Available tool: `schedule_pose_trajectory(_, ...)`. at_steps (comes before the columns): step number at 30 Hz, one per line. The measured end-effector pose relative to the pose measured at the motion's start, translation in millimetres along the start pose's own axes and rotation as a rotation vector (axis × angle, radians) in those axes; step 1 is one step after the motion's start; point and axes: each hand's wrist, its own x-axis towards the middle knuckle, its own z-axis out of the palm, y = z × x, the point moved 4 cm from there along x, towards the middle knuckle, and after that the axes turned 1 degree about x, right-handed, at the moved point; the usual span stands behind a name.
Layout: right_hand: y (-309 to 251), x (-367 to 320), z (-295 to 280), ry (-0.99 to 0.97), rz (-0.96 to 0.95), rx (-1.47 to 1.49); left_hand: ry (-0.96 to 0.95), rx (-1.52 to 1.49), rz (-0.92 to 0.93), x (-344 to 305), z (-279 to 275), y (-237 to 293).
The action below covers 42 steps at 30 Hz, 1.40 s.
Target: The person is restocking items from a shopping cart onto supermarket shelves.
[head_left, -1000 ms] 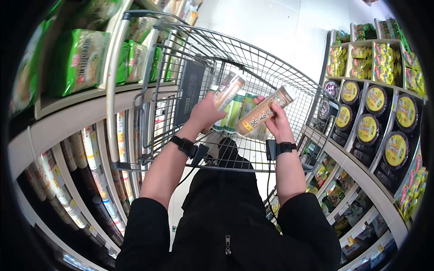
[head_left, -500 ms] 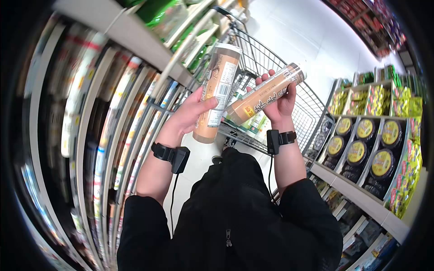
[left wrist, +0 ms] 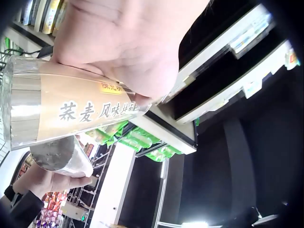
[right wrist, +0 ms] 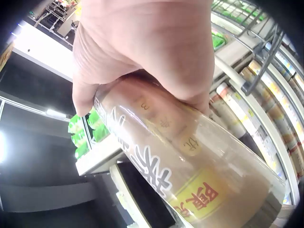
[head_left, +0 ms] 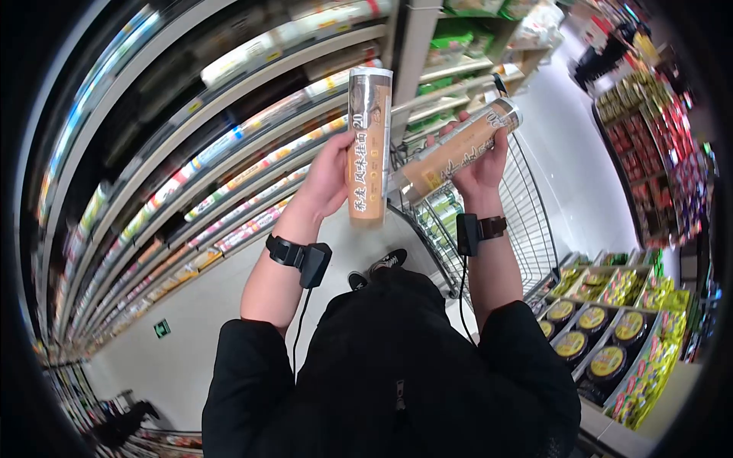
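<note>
Upright in my left hand (head_left: 327,179) is a clear plastic canister of dried noodles (head_left: 370,156) with a tan label, its front lettering facing me. My left fingers wrap its side. My right hand (head_left: 484,169) grips a second, similar noodle canister (head_left: 464,146), which slants with its top to the upper right. The lower end of this second canister comes close beside the first. In the left wrist view the first canister (left wrist: 78,111) lies under my palm. A yellow label patch (right wrist: 202,194) shows on the second in the right wrist view.
Shelves of packaged goods (head_left: 252,114) curve along the left. The wire shopping cart (head_left: 531,221), with packages inside, stands to the right beyond my right hand. Round dark tubs with yellow lids (head_left: 607,362) fill a low right-hand display. A person (head_left: 607,57) is far off at upper right.
Both canisters have come up from over the cart and toward me. My view has swung left toward the shelves, so the cart sits farther right. The left canister has turned its front lettering to me.
</note>
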Motion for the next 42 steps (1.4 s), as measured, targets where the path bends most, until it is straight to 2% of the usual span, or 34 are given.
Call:
schedule_pose_trajectory(2,3.3,4.9,5.1,0.092,-0.072,-0.030,-0.129,-0.091,0.029,-8.6,-4.3,6.0)
schedule_pose_trajectory(3,18.9,11.7,15.8,0.115,-0.054,-0.033,-0.126,-0.109,0.053,-28.1,-21.7,9.9)
schedule_pose_trajectory(4,28.5,13.4,19.7,0.101,-0.030,-0.037,-0.113,-0.115,0.078,-45.2,-23.6,17.1)
schedule_pose_trajectory(6,28.3,23.1,24.3,0.071,-0.065,-0.071,0.080,0.044,0.130,-63.4,-24.4,26.7)
schedule_pose_trajectory(8,40.9,29.5,35.0,0.039,-0.008,0.015,0.056,0.077,0.157,-75.5,-36.1,41.0)
schedule_pose_trajectory(10,57.4,26.6,50.5,0.117,-0.040,-0.118,0.037,0.167,0.134,-91.1,-37.7,51.7)
schedule_pose_trajectory(12,79.4,25.6,59.4,0.141,-0.003,-0.073,0.107,0.252,0.175,-96.9,-42.3,61.5)
schedule_pose_trajectory(14,104.2,23.5,57.1,0.175,0.134,-0.016,0.071,0.487,0.108,-89.2,-53.9,70.8)
schedule_pose_trajectory(18,155.3,16.3,65.1,0.217,0.248,-0.030,0.143,0.601,-0.041,-97.2,-61.5,85.7)
schedule_pose_trajectory(19,165.0,17.4,63.1,0.191,0.266,-0.062,0.147,0.604,-0.034,-96.0,-66.3,85.0)
schedule_pose_trajectory(21,183.3,15.3,61.1,0.182,0.282,-0.056,-0.006,0.449,-0.083,-93.5,-66.3,76.9)
schedule_pose_trajectory(22,188.5,14.6,57.8,0.174,0.299,-0.051,-0.007,0.451,-0.083,-98.3,-59.8,75.3)
schedule_pose_trajectory(23,192.0,16.5,39.5,0.052,0.322,-0.022,0.035,0.410,-0.090,-104.8,-54.6,71.5)
schedule_pose_trajectory(24,195.4,12.9,47.5,0.051,0.321,-0.021,0.076,0.370,-0.097,-109.0,-51.4,69.5)
schedule_pose_trajectory(26,201.1,1.2,66.7,0.188,0.202,-0.055,0.084,0.414,-0.108,-101.0,-60.3,64.9)
schedule_pose_trajectory(29,202.8,-11.1,65.7,0.165,0.233,-0.034,0.105,0.458,-0.201,-103.1,-51.8,60.2)
schedule_pose_trajectory(32,206.7,-20.5,60.6,0.172,0.234,-0.011,0.107,0.539,-0.154,-98.9,-59.5,47.5)
schedule_pose_trajectory(36,211.7,-28.3,51.7,0.214,0.246,0.022,0.078,0.704,-0.197,-96.1,-62.2,42.8)
schedule_pose_trajectory(42,216.5,-47.5,43.3,0.244,0.191,0.041,0.007,0.672,-0.280,-101.5,-55.6,28.9)
